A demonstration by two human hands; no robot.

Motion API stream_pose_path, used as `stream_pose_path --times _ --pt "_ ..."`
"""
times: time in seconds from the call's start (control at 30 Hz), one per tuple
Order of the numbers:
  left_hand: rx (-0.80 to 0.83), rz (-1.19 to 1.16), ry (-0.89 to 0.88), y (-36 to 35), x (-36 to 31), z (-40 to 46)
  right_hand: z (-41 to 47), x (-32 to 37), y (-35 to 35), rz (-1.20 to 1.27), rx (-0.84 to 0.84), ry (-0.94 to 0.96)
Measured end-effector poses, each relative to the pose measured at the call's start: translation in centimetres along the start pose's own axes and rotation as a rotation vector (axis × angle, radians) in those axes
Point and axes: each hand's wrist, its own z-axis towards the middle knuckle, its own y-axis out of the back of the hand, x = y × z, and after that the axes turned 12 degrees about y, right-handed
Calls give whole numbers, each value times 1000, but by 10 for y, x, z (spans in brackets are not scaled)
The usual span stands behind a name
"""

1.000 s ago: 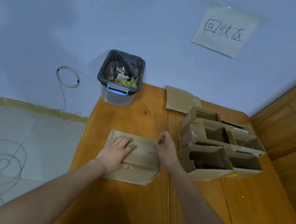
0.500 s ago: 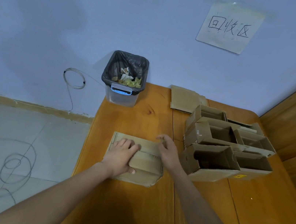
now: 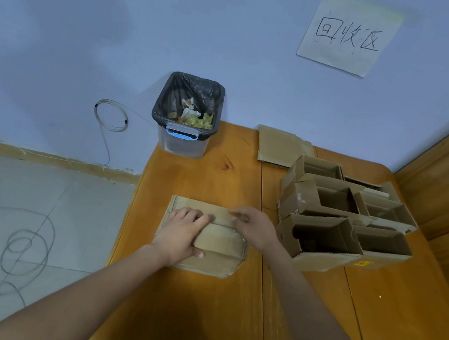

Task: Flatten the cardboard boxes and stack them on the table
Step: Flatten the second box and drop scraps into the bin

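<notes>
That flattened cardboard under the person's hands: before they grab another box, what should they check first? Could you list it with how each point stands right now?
1. Flattened cardboard lies flat on the table: ok, though a folded flap on top looks slightly raised.
2. Left hand presses the cardboard down: ok.
3. Right hand is free to reach: not ok, its fingertips are at the far flap.
4. Open boxes within reach on the right: ok, beside the right wrist.
5. Earlier flattened piece at the table's far edge, to stack with: ok, visible.
6. Trash bin clear of the work area: ok.
</notes>
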Motion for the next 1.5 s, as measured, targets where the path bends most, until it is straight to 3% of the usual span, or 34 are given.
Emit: stream_pose_path --times 0.13,0.33,0.47,0.7,0.83,1.0,1.07,1.2,1.33,1.5 --pt "-1 -3 -2 0 1 0 5 3 10 44 187 -28" --pt "-8 -3 -12 -1 3 3 5 2 21 3 241 52" --pt "-10 -21 -27 -3 4 4 5 2 16 -188 158 92" --pt "59 -310 -11 2 19 4 -20 -2 -16 -628 -157 424" --pt "48 -350 10 2 20 2 -32 -10 -31 -537 -306 546" --pt "40 -361 41 1 18 4 -35 -14 -32 -375 -294 556" --pt "40 -372 49 2 18 5 -38 -16 -31 -292 -282 508" --pt "30 -369 31 0 19 4 -39 -15 -28 14 -292 230" --pt "12 -350 16 -1 20 4 -32 -12 -25 187 -440 -4" --pt "10 -329 7 -2 21 5 -33 -21 -2 267 -558 -101"
